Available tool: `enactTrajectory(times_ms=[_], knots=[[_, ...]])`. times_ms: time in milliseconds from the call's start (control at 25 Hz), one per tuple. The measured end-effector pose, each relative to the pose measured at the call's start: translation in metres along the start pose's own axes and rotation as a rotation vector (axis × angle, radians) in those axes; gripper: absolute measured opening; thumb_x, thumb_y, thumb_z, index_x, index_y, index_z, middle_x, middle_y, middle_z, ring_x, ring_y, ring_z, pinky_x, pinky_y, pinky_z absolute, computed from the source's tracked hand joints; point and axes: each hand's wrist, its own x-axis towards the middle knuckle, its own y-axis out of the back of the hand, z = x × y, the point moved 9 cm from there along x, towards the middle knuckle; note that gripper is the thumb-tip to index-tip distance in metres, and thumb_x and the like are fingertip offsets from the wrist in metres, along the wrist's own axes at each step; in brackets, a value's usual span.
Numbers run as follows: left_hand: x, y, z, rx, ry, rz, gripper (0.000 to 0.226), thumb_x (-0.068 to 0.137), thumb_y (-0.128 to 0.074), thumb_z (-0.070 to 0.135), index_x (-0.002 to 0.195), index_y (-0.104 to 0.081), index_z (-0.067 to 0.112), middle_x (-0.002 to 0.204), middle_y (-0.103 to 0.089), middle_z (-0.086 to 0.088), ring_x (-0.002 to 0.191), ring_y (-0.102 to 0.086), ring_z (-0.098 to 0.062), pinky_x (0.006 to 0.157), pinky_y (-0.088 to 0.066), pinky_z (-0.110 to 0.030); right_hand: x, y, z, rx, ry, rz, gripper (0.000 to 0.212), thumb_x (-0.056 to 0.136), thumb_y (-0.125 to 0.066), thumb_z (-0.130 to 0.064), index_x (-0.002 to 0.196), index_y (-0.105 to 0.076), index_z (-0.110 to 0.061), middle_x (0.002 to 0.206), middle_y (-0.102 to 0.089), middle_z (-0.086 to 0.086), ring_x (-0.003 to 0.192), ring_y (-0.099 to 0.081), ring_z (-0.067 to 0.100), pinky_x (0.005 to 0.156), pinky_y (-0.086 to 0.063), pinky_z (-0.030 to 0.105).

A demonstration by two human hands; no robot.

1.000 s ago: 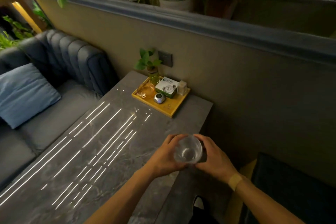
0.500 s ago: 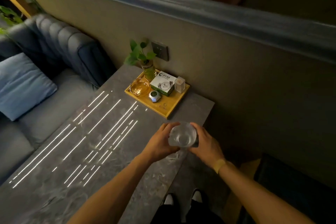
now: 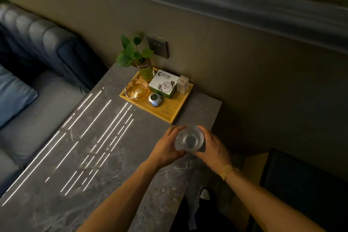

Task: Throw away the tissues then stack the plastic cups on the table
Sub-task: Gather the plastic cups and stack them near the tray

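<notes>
Gripping clear plastic cups (image 3: 190, 138), left hand (image 3: 166, 148) and right hand (image 3: 213, 147) hover over grey marble table (image 3: 79, 165).

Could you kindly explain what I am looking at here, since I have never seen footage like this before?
There is no machine: a person wears a camera on the head, looking down at their own two bare hands. The left hand and right hand together grip clear plastic cups, seen from above, over the near right part of a grey table. I cannot tell how many cups are nested. Farther back a yellow tray holds a glass dish, a white box, a small plant and a round silver gadget. A sofa stands to the left.
</notes>
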Motion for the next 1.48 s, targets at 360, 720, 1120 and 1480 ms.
enactTrajectory(times_ms=[360,720,1120,1480], knots=[[-0.023,0.006,0.005,0.073,-0.038,0.007,0.081,0.077,-0.063,0.064,0.146,-0.023,0.046,0.151,-0.028,0.009,0.129,-0.038,-0.010,0.098,-0.043,-0.031,-0.029,0.012,-0.010,-0.294,0.057,0.000,0.094,0.079,-0.063,-0.061,0.150,-0.007,-0.036,0.160,-0.014,-0.007,0.145,-0.014,0.014,0.111,-0.028,0.042],[-0.073,-0.018,0.011,0.460,-0.237,0.013,0.073,0.094,-0.040,0.063,0.154,-0.009,0.035,0.165,-0.003,0.002,0.151,0.003,-0.020,0.120,-0.009,-0.044,-0.080,-0.011,-0.023,-0.741,0.253,-0.067,0.082,0.090,-0.031,-0.067,0.153,-0.003,-0.022,0.161,-0.001,0.005,0.147,0.002,0.030,0.118,-0.006,0.053],[-0.072,-0.029,-0.004,0.565,-0.181,-0.070,0.078,0.091,-0.037,0.067,0.154,-0.001,0.038,0.164,0.009,0.007,0.150,0.008,-0.022,0.118,-0.010,-0.049,-0.079,-0.020,-0.008,-0.802,0.153,-0.140,0.082,0.091,-0.033,-0.066,0.151,0.008,-0.030,0.161,0.012,0.002,0.146,0.012,0.033,0.117,0.000,0.056],[-0.053,-0.023,-0.006,0.580,-0.112,-0.101,0.079,0.087,-0.033,0.072,0.151,0.005,0.046,0.162,0.015,0.013,0.149,0.012,-0.025,0.117,-0.011,-0.056,-0.061,-0.016,-0.001,-0.714,0.101,-0.136,0.083,0.090,-0.038,-0.064,0.146,0.019,-0.042,0.157,0.026,-0.012,0.145,0.017,0.030,0.116,0.000,0.060]])
